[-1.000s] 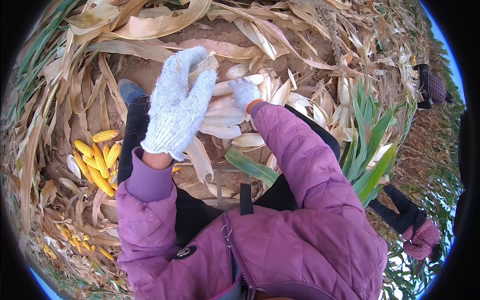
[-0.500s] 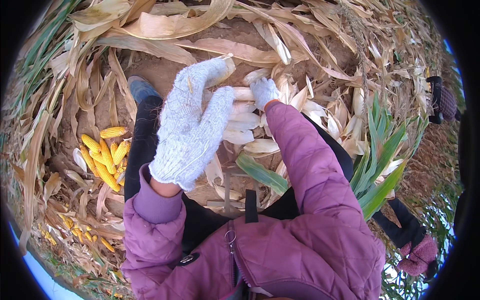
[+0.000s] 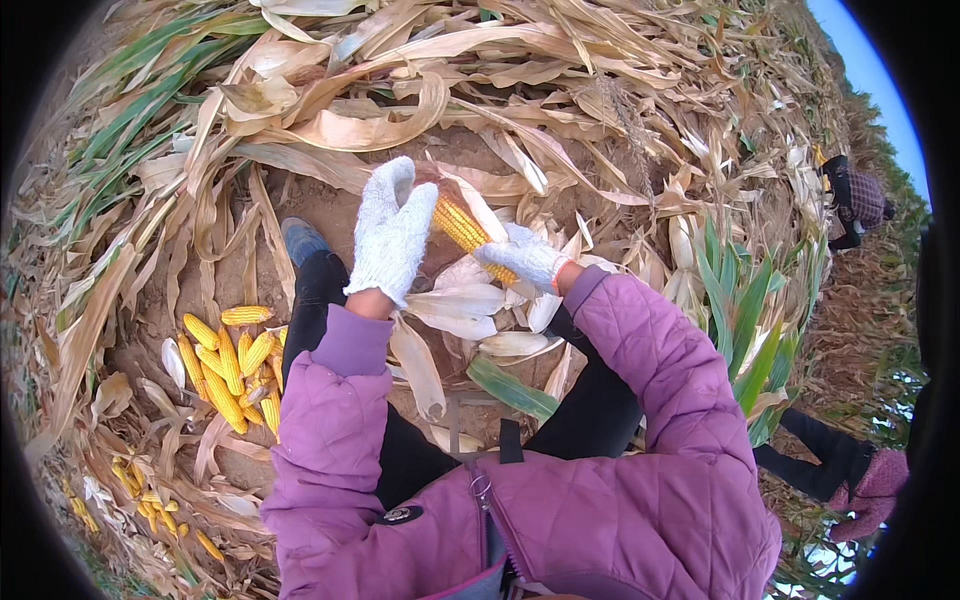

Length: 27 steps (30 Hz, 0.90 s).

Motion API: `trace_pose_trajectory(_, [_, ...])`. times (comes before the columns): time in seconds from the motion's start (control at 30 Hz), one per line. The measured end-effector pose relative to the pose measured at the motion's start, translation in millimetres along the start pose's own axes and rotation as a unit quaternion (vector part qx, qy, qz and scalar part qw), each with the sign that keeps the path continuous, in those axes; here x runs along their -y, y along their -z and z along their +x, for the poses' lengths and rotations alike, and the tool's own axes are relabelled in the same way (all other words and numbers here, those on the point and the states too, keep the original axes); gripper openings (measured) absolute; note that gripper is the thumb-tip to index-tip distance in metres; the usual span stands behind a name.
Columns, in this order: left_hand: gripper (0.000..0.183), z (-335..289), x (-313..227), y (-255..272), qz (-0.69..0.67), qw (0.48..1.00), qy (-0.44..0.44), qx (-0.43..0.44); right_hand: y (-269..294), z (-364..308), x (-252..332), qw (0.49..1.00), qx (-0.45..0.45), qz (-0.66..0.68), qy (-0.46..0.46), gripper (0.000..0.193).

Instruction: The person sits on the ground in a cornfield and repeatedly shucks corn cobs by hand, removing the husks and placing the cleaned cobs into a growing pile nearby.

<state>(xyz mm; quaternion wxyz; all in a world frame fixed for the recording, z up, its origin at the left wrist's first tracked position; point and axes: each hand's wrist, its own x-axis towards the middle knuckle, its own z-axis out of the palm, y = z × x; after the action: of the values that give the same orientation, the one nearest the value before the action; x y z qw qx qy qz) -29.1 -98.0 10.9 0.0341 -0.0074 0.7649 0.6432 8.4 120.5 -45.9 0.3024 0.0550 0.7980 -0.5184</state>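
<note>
My right hand [image 3: 527, 256], in a white knitted glove, is wrapped round an ear of corn [image 3: 459, 222]. The ear slants up and to the left, its yellow kernels bare along one side. Pale husk [image 3: 476, 203] still lies along its far side, and reddish-brown silk hangs at the tip. Close to that tip is my left hand [image 3: 389, 236], also gloved, thumb and fingers apart with nothing visible between them. Below the hands, several unpeeled ears in pale husks [image 3: 460, 308] lie on the ground between my legs.
A pile of bare yellow ears [image 3: 226, 368] lies by my left leg, with more ears [image 3: 150, 505] farther left. Dry stalks and leaves [image 3: 400, 50] cover the far ground. Green leaves [image 3: 745, 300] stand at right. Two other people [image 3: 857, 195] [image 3: 868, 490] are bent over at the right edge.
My right hand has come up from the husked ears and now holds a partly bared ear. My left hand has drawn lower and farther from the camera, beside its tip.
</note>
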Motion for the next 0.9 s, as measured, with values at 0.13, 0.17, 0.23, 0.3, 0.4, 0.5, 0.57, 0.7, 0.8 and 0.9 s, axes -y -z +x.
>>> trace_pose_trajectory(0.13, [0.060, -4, -5, -15, -0.081, 0.991, 0.107, 0.020, -15, -23, 12, 0.985, -0.125, 0.062, 0.106, 0.055])
trace_pose_trajectory(0.17, [0.059, -5, -4, -18, -0.108, 0.984, 0.136, 0.034, -20, -31, 30, 0.981, -0.148, 0.039, 0.122, 0.057])
trace_pose_trajectory(0.23, [0.058, -2, 16, -22, -0.138, 0.979, 0.128, 0.074, -30, -38, 50, 0.980, -0.172, -0.014, 0.102, 0.054])
trace_pose_trajectory(0.3, [0.055, -3, 14, -26, -0.180, 0.973, 0.128, 0.072, -32, -26, 35, 0.968, -0.172, 0.010, 0.181, 0.048])
trace_pose_trajectory(0.4, [0.050, -3, 2, -34, -0.183, 0.974, 0.125, 0.045, -26, -11, 21, 0.947, -0.218, -0.010, 0.235, 0.045])
trace_pose_trajectory(0.5, [0.048, -6, 0, -36, -0.240, 0.958, 0.138, 0.077, -13, 5, 23, 0.937, -0.306, 0.049, 0.161, 0.046])
trace_pose_trajectory(0.57, [0.046, -8, 1, -38, -0.215, 0.961, 0.144, 0.095, 5, 12, 29, 0.897, -0.353, 0.251, 0.084, 0.048])
trace_pose_trajectory(0.7, [0.046, -17, -13, -44, -0.115, 0.974, 0.153, 0.122, 34, 6, 45, 0.877, -0.246, 0.387, 0.145, 0.049])
trace_pose_trajectory(0.8, [0.058, -17, -8, -47, -0.008, 0.977, 0.135, 0.164, 30, 4, 46, 0.927, -0.234, 0.222, 0.190, 0.077])
trace_pose_trajectory(0.9, [0.057, -22, 2, -53, 0.263, 0.946, -0.069, 0.174, 26, 9, 50, 0.945, -0.181, 0.222, 0.156, 0.072])
